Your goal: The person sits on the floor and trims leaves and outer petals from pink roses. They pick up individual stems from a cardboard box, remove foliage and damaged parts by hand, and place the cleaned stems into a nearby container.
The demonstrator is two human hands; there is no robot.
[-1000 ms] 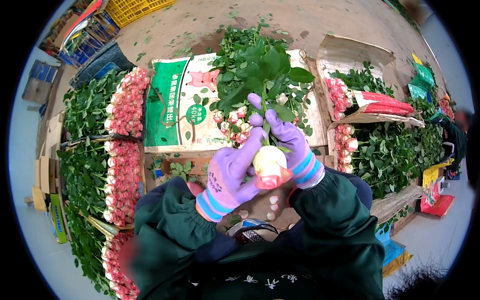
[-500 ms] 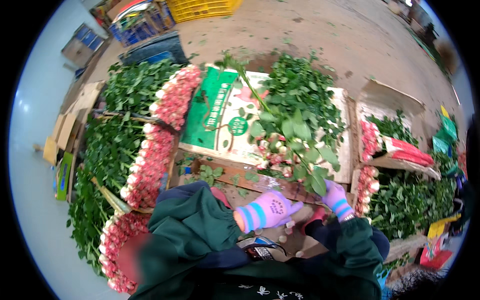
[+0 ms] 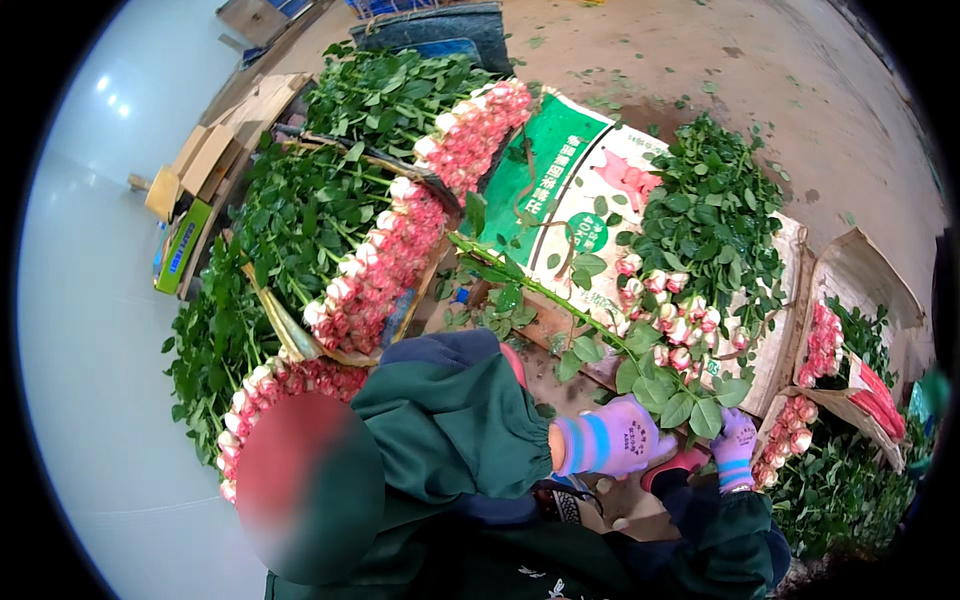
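We see a gloved right hand (image 3: pixel 735 440) grasping a leafy stem (image 3: pixel 603 329), left hand (image 3: pixel 622 437) just beside, its grip we cannot tell, pink-white roses (image 3: pixel 678 328) on a sack (image 3: pixel 575 205).

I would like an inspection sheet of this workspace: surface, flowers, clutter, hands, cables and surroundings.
Surface: green-and-white sack, lying flat under a rose bunch.
Job's things: leafy stem slanting past the sack's near edge.
Clutter: loose leaves on the sack.
Hands: gloved; right hand at the stem's leafy end, left hand close by; grips unclear.
Cables: nothing seen.
Surroundings: packed pink-and-white roses on both sides, pale wall at left.
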